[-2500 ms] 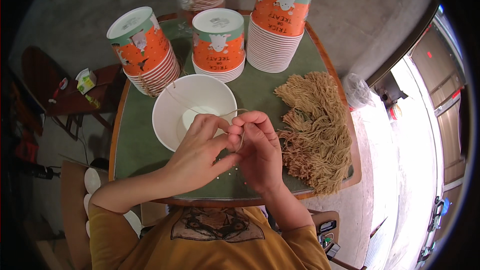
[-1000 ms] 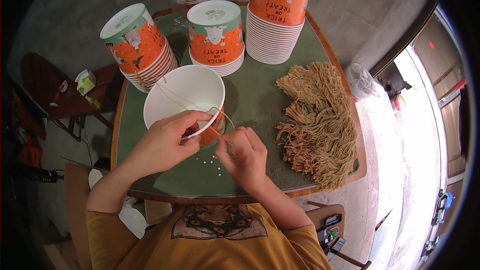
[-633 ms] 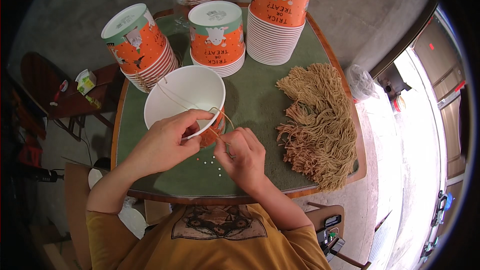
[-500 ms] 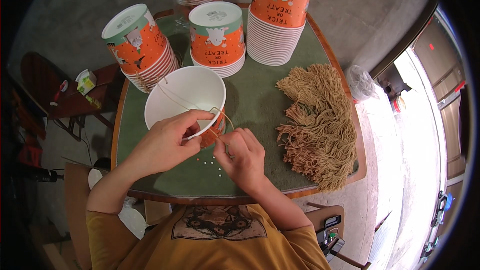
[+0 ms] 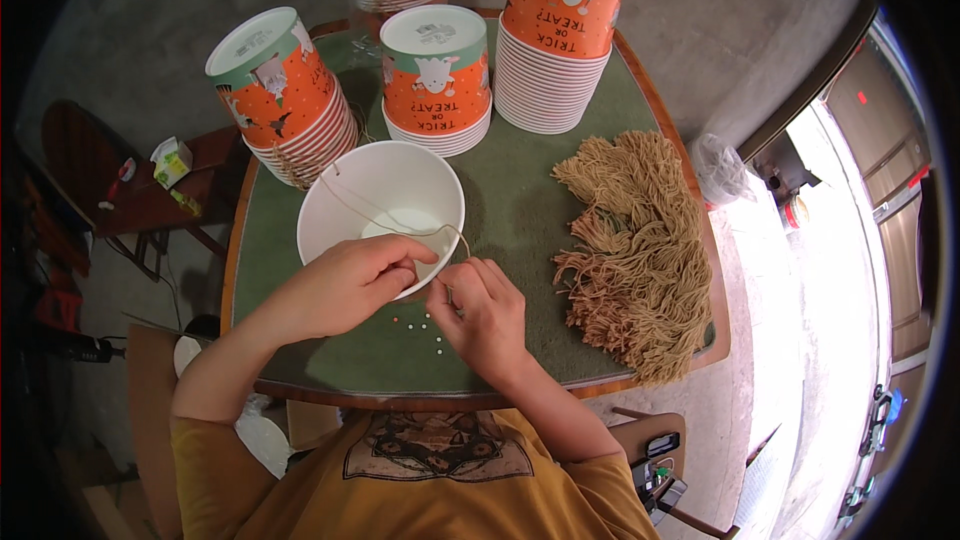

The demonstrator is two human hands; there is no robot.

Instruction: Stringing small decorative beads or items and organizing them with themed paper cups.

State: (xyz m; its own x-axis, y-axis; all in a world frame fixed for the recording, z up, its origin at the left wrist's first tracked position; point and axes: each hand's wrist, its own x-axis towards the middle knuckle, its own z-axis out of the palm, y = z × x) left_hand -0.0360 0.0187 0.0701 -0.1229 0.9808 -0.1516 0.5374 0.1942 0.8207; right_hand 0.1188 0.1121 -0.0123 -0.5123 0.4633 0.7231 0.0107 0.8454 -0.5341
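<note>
We see a green, matte surface (image 5: pixel 520 340) with a curved wooden edge. Over its near side both forearms reach in, elbows bent outward, the left slanting rightward and the right slanting leftward until the hands almost meet. On the right we find a bundle (image 5: pixel 645 260) of tan, wavy, fibrous strands. Across the back stand upturned, tapered buckets in orange, green and white: a tall stack (image 5: pixel 555 90), a leaning left stack (image 5: pixel 280 95) and a short middle stack (image 5: pixel 435 90), their nested rims ribbed and white. Before them, mouth up and tilted toward us, is a smooth white-lined bucket (image 5: pixel 350 205). The left hand (image 5: pixel 345 285) lies palm down across its near rim, index finger stretched inside; we cannot tell whether that grip closes on the wall. The right hand (image 5: pixel 485 315) is curled just outside, thumb and forefinger pinching a thin beige cord (image 5: pixel 425 234), which loops across the bucket's mouth and over its rim. Smallest are pale round dots (image 5: pixel 439 351) below.
</note>
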